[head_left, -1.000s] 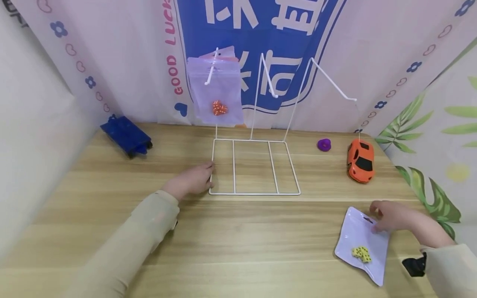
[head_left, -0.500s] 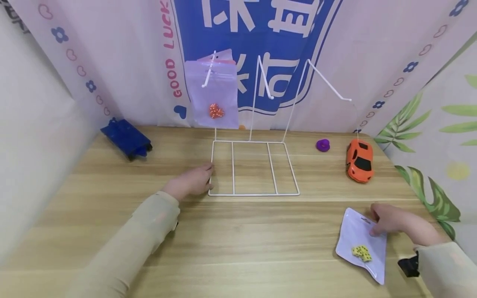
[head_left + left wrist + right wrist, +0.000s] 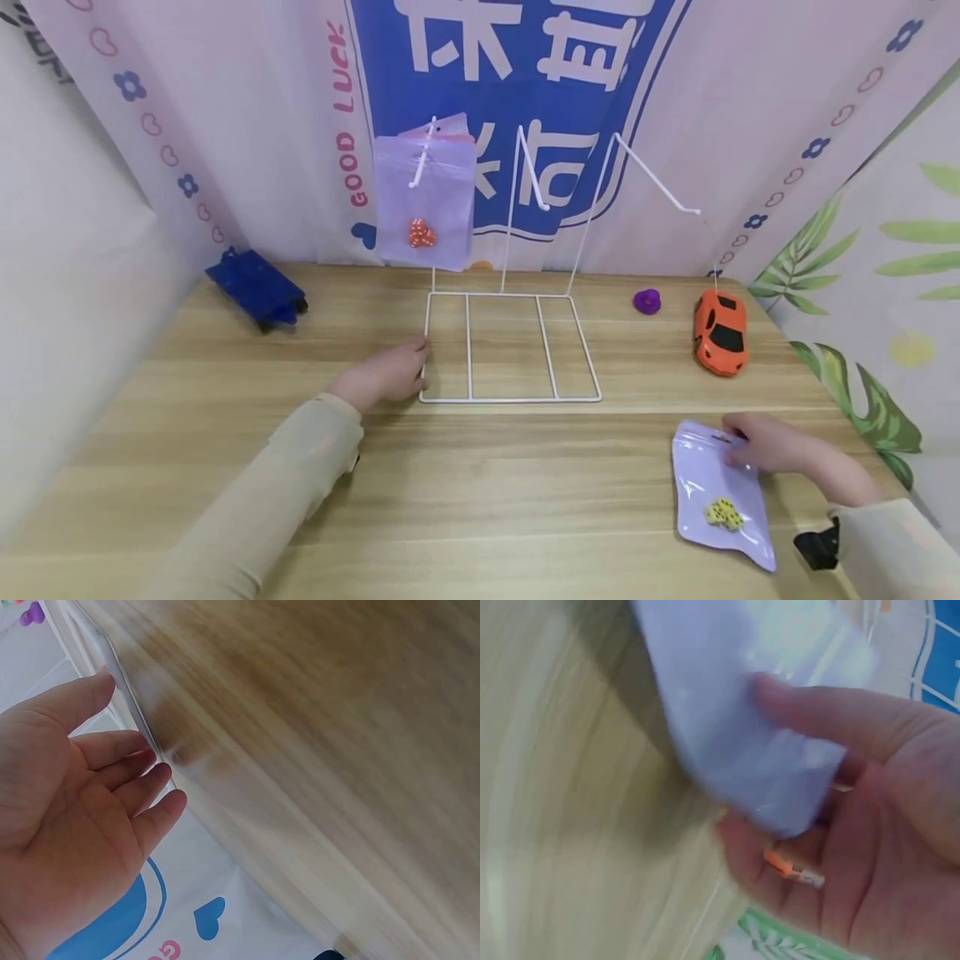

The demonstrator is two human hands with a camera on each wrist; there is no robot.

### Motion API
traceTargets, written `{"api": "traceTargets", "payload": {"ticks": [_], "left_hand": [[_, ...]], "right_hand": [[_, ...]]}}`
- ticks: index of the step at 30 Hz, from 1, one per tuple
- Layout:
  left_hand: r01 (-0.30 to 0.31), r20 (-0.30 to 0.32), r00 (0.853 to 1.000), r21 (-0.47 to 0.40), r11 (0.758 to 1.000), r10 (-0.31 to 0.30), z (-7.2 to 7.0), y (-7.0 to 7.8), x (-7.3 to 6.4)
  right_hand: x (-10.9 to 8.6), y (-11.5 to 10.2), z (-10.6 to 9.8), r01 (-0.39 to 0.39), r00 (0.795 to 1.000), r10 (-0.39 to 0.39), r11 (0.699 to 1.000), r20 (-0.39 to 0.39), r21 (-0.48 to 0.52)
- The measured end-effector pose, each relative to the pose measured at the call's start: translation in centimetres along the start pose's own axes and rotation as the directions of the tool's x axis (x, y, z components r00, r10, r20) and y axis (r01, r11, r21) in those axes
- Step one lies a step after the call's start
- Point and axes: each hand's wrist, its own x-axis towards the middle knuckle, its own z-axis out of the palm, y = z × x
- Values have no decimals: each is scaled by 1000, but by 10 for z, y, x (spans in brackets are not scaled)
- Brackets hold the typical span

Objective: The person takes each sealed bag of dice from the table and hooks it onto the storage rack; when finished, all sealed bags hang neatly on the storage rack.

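Note:
My left hand (image 3: 390,371) is at the left side bar of a white wire display rack (image 3: 510,401). In the left wrist view, its thumb and loosely bent fingertips touch the bar, spaced apart along it. At the right, my right hand (image 3: 772,446) pinches the top corner of a lilac zip bag (image 3: 693,492), thumb on the near face in the right wrist view. Yellow dice (image 3: 724,514) show through this bag, which is tilted above the table. Another lilac bag (image 3: 427,187), with orange dice (image 3: 422,233), hangs on the rack's left hook; a pinkish piece shows behind it.
The rack's middle hook (image 3: 534,175) and right hook (image 3: 660,175) stick out forward, bare. An orange toy car (image 3: 721,333) and a small purple object (image 3: 647,302) lie at the back right. A blue item (image 3: 257,287) lies at the back left, near the printed curtain.
My right hand has lifted the bag with yellow dice slightly and brought it a little left, turning it more upright. My left hand stays at the rack. The head view has shifted slightly.

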Motion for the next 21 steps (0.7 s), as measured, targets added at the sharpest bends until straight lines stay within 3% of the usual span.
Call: {"api": "traceTargets", "payload": {"ticks": [3, 5, 7, 11, 14, 21], "left_hand": [[-2, -2, 1000, -7, 1000, 2, 1, 0, -1], [-3, -7, 1000, -6, 1000, 3, 1, 0, -1], [-4, -12, 1000, -6, 1000, 4, 1, 0, -1], [-13, -21, 1000, 4, 1000, 13, 2, -1, -1], [-12, -21, 1000, 4, 1000, 12, 2, -1, -1], [-10, -22, 1000, -1, 1000, 10, 1, 1, -2]], "right_hand": [[6, -14, -8, 78, 990, -74, 996, -118, 30], [11, -25, -17, 145, 966, -140, 989, -217, 6], [17, -38, -27, 192, 933, -186, 981, -309, -10], [30, -68, -45, 258, 847, -263, 963, -462, -75], [42, -93, -54, 263, 810, -271, 960, -520, -91], [78, -143, -72, 292, 758, -242, 956, -606, -17]]}}
